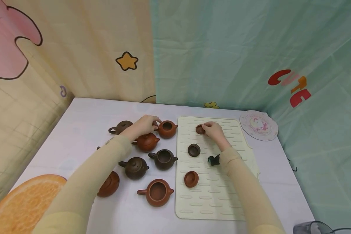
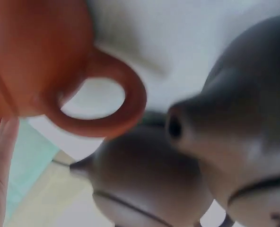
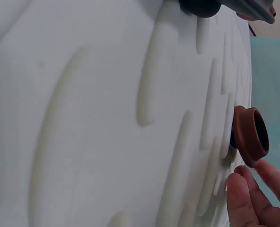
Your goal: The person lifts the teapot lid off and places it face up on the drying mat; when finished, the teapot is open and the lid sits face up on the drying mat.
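My left hand [image 1: 144, 125] reaches to the back row and pinches the handle of a lidless reddish-brown teapot [image 1: 169, 130]; its fingers [image 2: 0, 146] partly hide behind a nearer teapot in the left wrist view. Under that wrist sits a lidded orange-brown teapot [image 1: 147, 143]. On the cream mat, my right hand [image 1: 214, 130] has its fingertips at the rim of a small brown teapot lid [image 3: 250, 135], which lies upside down. In the right wrist view the thumb stands apart from the lid.
A dark lid [image 1: 194, 150] and a reddish lid [image 1: 191, 179] lie on the cream mat [image 1: 193, 208], near a small black object [image 1: 213, 160]. Several teapots stand left of it, including a lidless dark one [image 1: 164, 160] and a lidless reddish one [image 1: 158, 193]. A glass [image 1: 313, 227] stands front right.
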A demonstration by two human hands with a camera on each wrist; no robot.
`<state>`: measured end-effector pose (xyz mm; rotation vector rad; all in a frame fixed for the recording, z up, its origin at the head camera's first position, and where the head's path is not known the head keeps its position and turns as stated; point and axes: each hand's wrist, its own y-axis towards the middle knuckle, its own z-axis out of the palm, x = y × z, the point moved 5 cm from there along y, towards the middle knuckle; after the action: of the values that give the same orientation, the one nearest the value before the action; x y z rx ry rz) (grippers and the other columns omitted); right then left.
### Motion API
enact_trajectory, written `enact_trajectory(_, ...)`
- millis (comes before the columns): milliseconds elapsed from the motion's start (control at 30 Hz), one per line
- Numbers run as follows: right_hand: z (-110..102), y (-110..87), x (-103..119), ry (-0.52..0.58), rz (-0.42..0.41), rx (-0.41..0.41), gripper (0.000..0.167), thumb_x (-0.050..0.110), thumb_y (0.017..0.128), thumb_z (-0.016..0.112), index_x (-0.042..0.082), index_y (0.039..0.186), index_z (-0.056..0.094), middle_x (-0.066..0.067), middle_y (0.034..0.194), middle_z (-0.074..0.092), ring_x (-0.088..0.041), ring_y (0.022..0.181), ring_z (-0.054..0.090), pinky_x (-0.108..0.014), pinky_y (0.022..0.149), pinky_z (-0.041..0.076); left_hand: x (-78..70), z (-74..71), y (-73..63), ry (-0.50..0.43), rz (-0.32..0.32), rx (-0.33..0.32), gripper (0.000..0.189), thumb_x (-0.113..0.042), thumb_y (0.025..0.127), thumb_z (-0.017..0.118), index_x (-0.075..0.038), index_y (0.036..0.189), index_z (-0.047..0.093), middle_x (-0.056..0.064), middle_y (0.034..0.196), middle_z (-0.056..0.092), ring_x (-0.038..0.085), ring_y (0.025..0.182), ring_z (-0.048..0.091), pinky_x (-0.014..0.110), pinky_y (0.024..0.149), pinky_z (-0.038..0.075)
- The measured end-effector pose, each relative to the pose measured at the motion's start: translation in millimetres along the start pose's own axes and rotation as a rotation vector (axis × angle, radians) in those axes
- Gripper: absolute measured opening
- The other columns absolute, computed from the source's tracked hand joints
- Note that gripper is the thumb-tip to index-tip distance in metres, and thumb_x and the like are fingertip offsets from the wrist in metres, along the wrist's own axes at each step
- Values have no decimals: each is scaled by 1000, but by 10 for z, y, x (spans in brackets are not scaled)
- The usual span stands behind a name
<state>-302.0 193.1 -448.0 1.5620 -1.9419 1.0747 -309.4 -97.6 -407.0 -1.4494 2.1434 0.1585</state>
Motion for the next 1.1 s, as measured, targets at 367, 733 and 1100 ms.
enact_trajectory(367, 46, -219, 469, -74, -183, -14, 39, 26, 102, 51, 6, 135, 57, -18, 132, 59, -34, 120, 56, -46, 98, 48, 129, -399, -340, -14, 49, -62, 32, -6, 95, 62, -3, 127, 63, 18, 112, 71, 31, 108, 66, 48, 97, 49)
enact_trajectory(733, 844, -399, 1227, -108, -423, 219, 28, 22, 96, 64, 11, 121, 69, -7, 123, 69, -23, 116, 61, -36, 96, 51, 391, -272, -734, 17, 53, 3, 29, -4, 90, 68, 1, 119, 67, 17, 107, 71, 27, 95, 68, 42, 83, 55)
enact_trajectory(1100, 1367, -489, 1512, -232, -503, 387, 26, 20, 95, 66, 14, 119, 72, -3, 121, 70, -19, 118, 60, -32, 97, 50, 489, -100, -773, 4, 66, -21, 27, -1, 87, 71, 1, 114, 68, 9, 93, 74, 21, 87, 69, 38, 77, 56)
